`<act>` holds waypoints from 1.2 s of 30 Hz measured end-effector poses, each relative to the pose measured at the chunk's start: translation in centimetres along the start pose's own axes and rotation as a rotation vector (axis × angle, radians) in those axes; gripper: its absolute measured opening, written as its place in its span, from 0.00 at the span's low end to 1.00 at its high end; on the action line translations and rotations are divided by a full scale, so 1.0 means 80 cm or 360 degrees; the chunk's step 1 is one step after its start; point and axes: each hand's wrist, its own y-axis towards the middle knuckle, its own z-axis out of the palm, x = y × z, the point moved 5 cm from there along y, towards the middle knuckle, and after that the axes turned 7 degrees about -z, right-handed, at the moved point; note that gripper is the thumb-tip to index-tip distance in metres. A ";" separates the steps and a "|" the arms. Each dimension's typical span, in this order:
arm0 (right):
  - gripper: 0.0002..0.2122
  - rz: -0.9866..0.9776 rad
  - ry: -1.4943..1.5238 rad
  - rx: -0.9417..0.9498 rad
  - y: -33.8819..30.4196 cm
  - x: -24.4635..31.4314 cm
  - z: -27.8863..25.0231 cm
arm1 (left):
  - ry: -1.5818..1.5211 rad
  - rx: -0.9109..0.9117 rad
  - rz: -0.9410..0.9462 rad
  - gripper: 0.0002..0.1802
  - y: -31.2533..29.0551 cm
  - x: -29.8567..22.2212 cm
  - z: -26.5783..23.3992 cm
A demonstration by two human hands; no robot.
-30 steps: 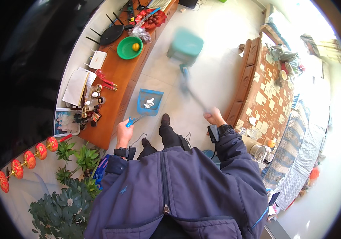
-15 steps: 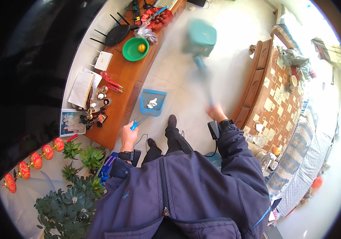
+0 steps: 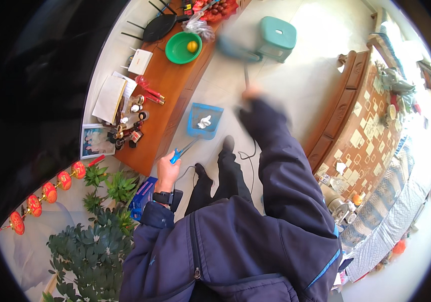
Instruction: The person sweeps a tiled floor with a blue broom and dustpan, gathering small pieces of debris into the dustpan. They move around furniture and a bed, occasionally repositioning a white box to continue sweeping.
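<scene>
My left hand (image 3: 165,170) is closed round the handle of a blue dustpan (image 3: 218,120), which lies on the floor beside the wooden cabinet. White crumpled paper (image 3: 204,122) sits in the pan. Stretched out ahead, my right hand (image 3: 251,93) is smeared by motion, with the stick of a broom (image 3: 233,49) running forward from it. The bluish broom head is blurred and sits over the floor between the cabinet and a green plastic stool (image 3: 278,38). It is apart from the dustpan; whether it touches the floor I cannot tell.
Along the left runs a wooden cabinet (image 3: 175,108) bearing a green basin (image 3: 174,49) with a yellow fruit, a router and small bottles. A table (image 3: 349,146) with a patterned cloth stands on the right. Plants (image 3: 92,251) fill the lower left. A cable loops near my feet.
My right hand has swung forward and left, carrying the broom head from beside the stool toward the cabinet. The left hand still holds the dustpan. The whole view has shifted slightly.
</scene>
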 end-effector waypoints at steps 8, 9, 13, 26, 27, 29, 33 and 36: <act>0.08 0.0433 0.0953 0.0412 -0.313 0.021 0.096 | -0.0102 0.0063 -0.0052 0.22 0.009 -0.014 0.014; 0.10 0.0126 0.0524 0.0372 -0.340 0.020 0.079 | -0.0157 0.0037 0.0002 0.22 0.017 -0.018 0.020; 0.12 0.1016 0.1474 0.0561 -0.442 0.011 0.037 | -0.0082 0.0144 -0.0014 0.22 0.015 -0.004 0.029; 0.11 0.0331 0.0934 -0.0179 -0.296 0.110 -0.006 | -0.0164 0.0138 0.0296 0.24 -0.035 0.095 0.038; 0.10 0.0274 0.0778 -0.0178 -0.264 0.143 0.016 | -0.0155 0.0108 0.0319 0.24 -0.042 0.106 0.035; 0.11 0.0129 0.0524 -0.0177 -0.223 0.205 0.064 | -0.0144 0.0088 0.0303 0.23 -0.058 0.128 0.026; 0.11 0.0390 0.0702 0.0269 -0.233 0.282 0.164 | -0.0220 0.0076 0.0307 0.22 -0.085 0.171 0.010; 0.11 0.0381 0.0760 0.0042 -0.303 0.254 0.159 | -0.0290 0.0070 0.0312 0.21 -0.100 0.197 0.006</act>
